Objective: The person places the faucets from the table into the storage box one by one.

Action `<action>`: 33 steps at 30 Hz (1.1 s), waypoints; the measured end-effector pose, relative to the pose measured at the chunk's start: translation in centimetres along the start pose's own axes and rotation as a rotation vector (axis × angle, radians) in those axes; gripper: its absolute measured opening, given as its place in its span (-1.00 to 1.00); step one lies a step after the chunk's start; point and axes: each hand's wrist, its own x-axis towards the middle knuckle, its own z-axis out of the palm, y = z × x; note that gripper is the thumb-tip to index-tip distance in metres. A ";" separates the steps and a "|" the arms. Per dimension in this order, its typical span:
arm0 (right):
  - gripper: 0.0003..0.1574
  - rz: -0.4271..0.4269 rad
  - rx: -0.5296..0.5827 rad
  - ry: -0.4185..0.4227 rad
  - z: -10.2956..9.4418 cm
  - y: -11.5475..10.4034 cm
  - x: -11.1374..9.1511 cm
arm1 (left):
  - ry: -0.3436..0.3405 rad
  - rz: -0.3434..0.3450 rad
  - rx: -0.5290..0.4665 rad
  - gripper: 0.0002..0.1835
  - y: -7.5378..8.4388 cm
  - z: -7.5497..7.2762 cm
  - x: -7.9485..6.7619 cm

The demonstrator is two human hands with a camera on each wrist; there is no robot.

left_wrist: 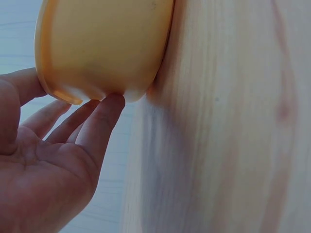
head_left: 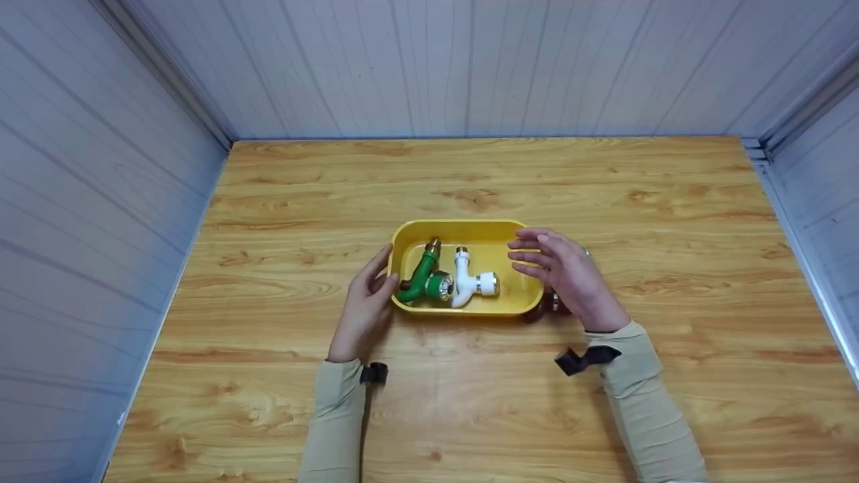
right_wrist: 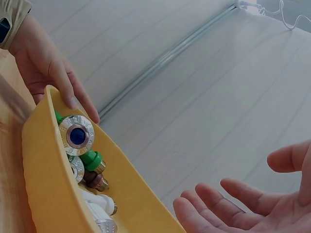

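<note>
A yellow plastic bin [head_left: 470, 311] sits on the table with water taps lying in it. One is a green tap [head_left: 421, 276] with a brass end, at the left; beside it lies a white tap [head_left: 463, 285]. The right wrist view also shows a dark brown tap end [right_wrist: 95, 181] among them. My left hand [head_left: 362, 305] grips the bin's left end, thumb at the rim and fingers against the outer wall. Over the bin's right end my right hand [head_left: 567, 272] is held with fingers spread, holding nothing.
Partly hidden beneath and beside the right hand, outside the bin, are a dark red-brown piece with metal [head_left: 556, 302] and a small green bit [head_left: 587, 253]. The wood-grain table [head_left: 470, 402] is bounded by pale panel walls [head_left: 470, 67] at the back and sides.
</note>
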 end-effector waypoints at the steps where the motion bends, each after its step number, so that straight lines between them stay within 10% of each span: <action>1: -0.45 -0.002 -0.003 0.005 -0.1 0.0 -0.1 | 0.001 0.000 0.003 -0.44 0.0 0.0 0.0; 33: -0.53 -0.074 -0.046 0.104 -5.0 -1.4 -1.8 | 0.002 0.010 -0.017 -0.44 0.0 0.0 0.0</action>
